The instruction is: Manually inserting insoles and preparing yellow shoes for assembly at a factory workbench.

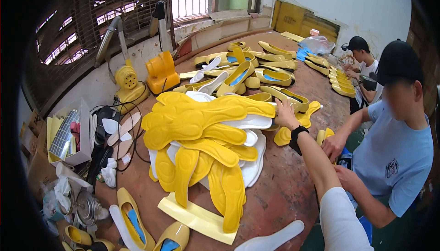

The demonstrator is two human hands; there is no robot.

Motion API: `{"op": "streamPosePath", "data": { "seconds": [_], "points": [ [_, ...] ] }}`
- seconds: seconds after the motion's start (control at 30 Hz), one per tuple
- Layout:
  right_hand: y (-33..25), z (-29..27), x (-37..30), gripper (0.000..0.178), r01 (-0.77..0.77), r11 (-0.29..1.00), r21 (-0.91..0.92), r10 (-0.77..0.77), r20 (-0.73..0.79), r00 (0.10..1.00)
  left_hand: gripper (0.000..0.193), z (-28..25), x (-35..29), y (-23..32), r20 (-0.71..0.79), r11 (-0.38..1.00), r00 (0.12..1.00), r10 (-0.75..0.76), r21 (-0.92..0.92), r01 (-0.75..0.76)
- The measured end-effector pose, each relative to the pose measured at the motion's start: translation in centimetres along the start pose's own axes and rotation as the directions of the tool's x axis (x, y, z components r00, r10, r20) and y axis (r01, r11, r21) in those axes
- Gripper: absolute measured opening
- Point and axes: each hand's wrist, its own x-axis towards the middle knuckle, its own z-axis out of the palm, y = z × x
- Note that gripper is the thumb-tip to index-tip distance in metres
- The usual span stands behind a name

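Observation:
From the lower right my right arm reaches across the table, with a black band round the wrist. My right hand is at the right end of a yellow insole on top of the heap, its fingers closed at that end; the fingertips are partly hidden. Below lie more padded yellow insoles, heaped crosswise with white insoles between and under them. Just past my hand stand yellow flat shoes, some with blue lining. My left hand is out of the picture.
Two people in black caps work along the right side; the nearer person's hands hold yellow pieces. Yellow lamp-like machines stand by the window wall. A white box, cables and a glass jar crowd the left. A pale yellow strip lies in front.

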Motion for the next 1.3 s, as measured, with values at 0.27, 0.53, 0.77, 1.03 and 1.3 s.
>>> {"op": "streamPosePath", "data": {
  "seconds": [0.27,0.53,0.77,1.03,1.3],
  "points": [
    [0.3,1.2,1.9,0.059,0.107,0.981,0.164,-0.149,0.272,0.951,0.071,-0.7,-0.4,1.0,-0.063,0.998,0.997,0.054,0.041,-0.052],
    [-0.7,-1.2,-1.0,0.063,0.043,0.989,0.145,-0.095,0.375,0.922,0.071,-1.3,-2.8,7.8,-0.159,0.958,0.948,0.275,0.125,-0.257],
    [-3.5,-2.8,-5.9,0.040,-0.189,0.951,0.246,0.176,0.074,0.982,0.071,0.1,-7.8,9.5,-0.165,0.947,0.940,0.298,0.175,-0.269],
    [-3.4,-8.2,-14.0,0.026,-0.460,0.476,0.749,0.341,0.325,0.882,0.071,0.6,-15.5,10.3,-0.164,0.932,0.938,0.306,0.250,-0.261],
    [-13.0,-20.3,-32.9,0.023,-0.369,0.065,0.927,-0.068,0.373,0.925,0.072,0.7,-29.5,6.1,-0.320,0.955,0.940,0.116,0.297,-0.016]
  ]
}}
